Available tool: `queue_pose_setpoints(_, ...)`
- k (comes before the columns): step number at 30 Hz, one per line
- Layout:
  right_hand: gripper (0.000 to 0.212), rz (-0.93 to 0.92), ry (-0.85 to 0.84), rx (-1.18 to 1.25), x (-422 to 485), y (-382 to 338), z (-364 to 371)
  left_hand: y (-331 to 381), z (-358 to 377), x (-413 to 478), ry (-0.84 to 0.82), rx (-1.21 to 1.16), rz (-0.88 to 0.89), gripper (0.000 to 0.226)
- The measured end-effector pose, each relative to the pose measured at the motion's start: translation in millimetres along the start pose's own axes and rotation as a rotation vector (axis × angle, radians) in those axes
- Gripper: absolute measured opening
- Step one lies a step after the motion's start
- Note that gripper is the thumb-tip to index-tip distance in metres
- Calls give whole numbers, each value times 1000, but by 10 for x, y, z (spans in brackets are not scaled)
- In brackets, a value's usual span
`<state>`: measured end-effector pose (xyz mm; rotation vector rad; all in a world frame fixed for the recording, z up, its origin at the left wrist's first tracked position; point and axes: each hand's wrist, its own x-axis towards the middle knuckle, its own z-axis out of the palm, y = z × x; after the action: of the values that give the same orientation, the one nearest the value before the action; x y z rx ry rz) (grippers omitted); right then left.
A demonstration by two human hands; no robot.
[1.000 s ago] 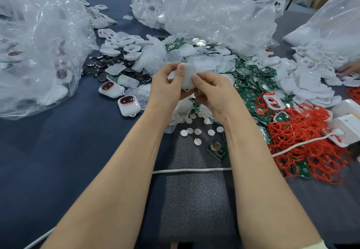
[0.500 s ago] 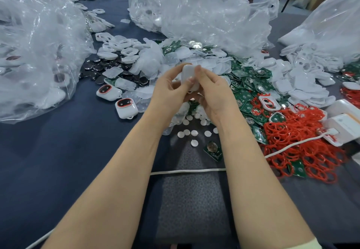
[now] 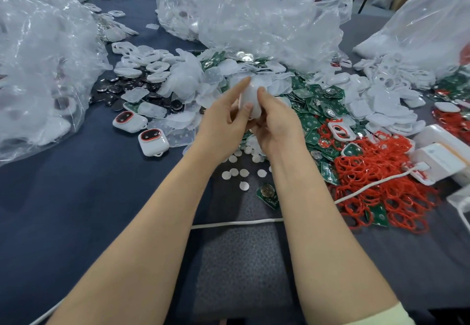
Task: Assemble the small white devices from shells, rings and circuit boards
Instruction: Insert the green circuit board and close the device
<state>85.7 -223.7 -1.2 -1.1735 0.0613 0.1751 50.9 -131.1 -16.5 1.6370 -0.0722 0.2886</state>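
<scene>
Both hands meet above the middle of the table around one small white shell [image 3: 250, 98]. My left hand [image 3: 223, 123] pinches it from the left, index finger raised along its top edge. My right hand [image 3: 277, 123] grips it from the right with thumb on top. What sits inside the shell is hidden. Two assembled white devices [image 3: 152, 141] with red-rimmed dark faces lie to the left. Green circuit boards [image 3: 312, 118] are heaped right of the hands, red rings [image 3: 376, 172] further right. Loose white shells [image 3: 381, 105] pile at the right.
Big clear plastic bags stand at left [image 3: 43, 70], back centre [image 3: 249, 21] and back right [image 3: 427, 27]. Small white round stickers [image 3: 240, 172] and one board with a coin cell [image 3: 268, 193] lie under my wrists. A white cable [image 3: 236, 223] crosses the grey mat; white boxes [image 3: 442, 151] sit far right.
The shell has turned in my fingers and my left index finger now points up along it. The view shifted slightly; another person's hand at the far right edge is gone from view.
</scene>
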Motion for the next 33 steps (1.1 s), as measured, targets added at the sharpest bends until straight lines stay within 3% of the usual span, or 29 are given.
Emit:
queue_pose_setpoints(2,25,-92,10,-59,0,14,12,-10,15,13,68,-103,-43,57)
queue_pose_setpoints(6,26,-150,15,-167,1,16,23,29,-41,-7,189,-249,-129,15)
queue_pose_setpoints(9,25,-153,-17,-235,3,1,13,62,-54,-32,185,-216,-107,4)
queue_pose_setpoints(13,27,-107,-97,-269,-11,-6,-7,73,-63,-35,170,-185,-118,7)
queue_pose_setpoints(18,17,-61,-131,-131,-11,-27,-26,67,-59,-50,159,-294,-141,8)
queue_pose_setpoints(23,15,-16,-66,-125,6,-24,-40,71,-82,-18,133,-376,-260,22)
queue_pose_setpoints(27,4,-6,-33,-121,11,-32,-55,77,-75,-27,96,-373,-246,17)
queue_pose_setpoints(30,5,-33,-30,-83,13,-34,-49,82,-82,-46,76,-366,-231,8)
queue_pose_setpoints(33,10,-135,-51,-210,16,-13,-43,75,-68,-54,99,-251,-199,21)
